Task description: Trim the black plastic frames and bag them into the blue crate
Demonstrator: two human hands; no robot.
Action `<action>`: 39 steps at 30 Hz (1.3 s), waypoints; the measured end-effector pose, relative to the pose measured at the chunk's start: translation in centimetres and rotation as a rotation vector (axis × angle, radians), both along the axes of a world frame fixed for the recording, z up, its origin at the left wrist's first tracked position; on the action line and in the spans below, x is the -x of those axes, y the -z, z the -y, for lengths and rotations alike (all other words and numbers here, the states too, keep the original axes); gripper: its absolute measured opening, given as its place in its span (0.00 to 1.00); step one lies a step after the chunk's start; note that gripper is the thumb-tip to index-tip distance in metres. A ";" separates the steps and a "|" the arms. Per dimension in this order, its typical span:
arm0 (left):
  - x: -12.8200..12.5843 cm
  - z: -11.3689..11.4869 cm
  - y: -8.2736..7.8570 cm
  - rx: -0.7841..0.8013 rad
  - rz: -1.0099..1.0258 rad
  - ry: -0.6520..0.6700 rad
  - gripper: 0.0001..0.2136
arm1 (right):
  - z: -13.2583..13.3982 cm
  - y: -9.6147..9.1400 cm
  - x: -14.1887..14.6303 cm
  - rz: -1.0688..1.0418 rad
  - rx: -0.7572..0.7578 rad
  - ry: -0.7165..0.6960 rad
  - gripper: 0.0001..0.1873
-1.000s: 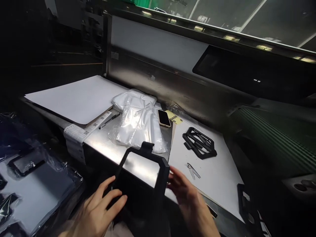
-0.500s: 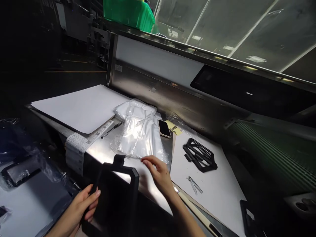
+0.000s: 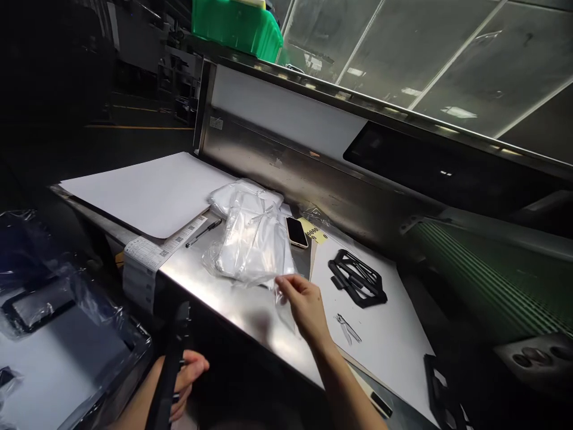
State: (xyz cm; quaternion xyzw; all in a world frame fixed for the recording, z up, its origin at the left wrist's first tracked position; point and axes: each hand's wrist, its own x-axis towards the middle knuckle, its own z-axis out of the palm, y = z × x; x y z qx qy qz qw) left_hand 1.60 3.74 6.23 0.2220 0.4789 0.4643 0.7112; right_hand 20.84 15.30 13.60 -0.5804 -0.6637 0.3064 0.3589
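Note:
My left hand (image 3: pixel 181 382) grips a black plastic frame (image 3: pixel 171 370), seen edge-on below the steel table's front edge (image 3: pixel 233 307). My right hand (image 3: pixel 304 304) reaches over the table and pinches the corner of a clear plastic bag (image 3: pixel 255 245) from the pile of bags. The bag corner lifts slightly between my fingers.
A phone (image 3: pixel 297 232), a yellow label (image 3: pixel 313 232), a pen (image 3: pixel 203 233) and barcode slips (image 3: pixel 156 251) lie near the bags. A black hexagonal frame part (image 3: pixel 357 278) and small cutters (image 3: pixel 347 326) rest on white paper. A bagged tray (image 3: pixel 54 334) sits at left, a green conveyor (image 3: pixel 487 275) at right.
My left hand lowered the black frame and turned it edge-on below the table edge. My right hand left the frame, moved to the bag pile and took hold of a bag's corner.

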 end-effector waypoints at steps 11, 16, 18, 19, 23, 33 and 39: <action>-2.0 2.7 -3.2 0.059 -0.008 0.131 0.14 | 14.2 2.9 3.8 -0.375 0.187 -0.031 0.08; -0.1 3.8 -1.5 0.080 -0.092 0.108 0.13 | 15.7 4.6 1.2 -0.783 0.295 0.175 0.12; 1.0 3.8 -0.5 0.084 -0.144 0.089 0.12 | 16.0 5.2 0.1 -0.940 0.345 0.240 0.14; 1.5 3.8 0.0 0.089 -0.173 0.084 0.11 | 16.2 5.5 -0.4 -0.992 0.379 0.253 0.14; 3.5 3.7 1.9 0.103 -0.290 0.123 0.11 | 17.1 7.0 -0.5 -1.074 0.498 0.242 0.14; 4.7 3.5 1.1 -0.054 -0.425 0.539 0.28 | 15.4 9.0 0.1 -0.817 0.406 0.167 0.14; 0.0 1.7 2.7 -0.130 -0.448 0.707 0.19 | 15.1 6.5 -0.6 -0.491 0.485 -0.173 0.16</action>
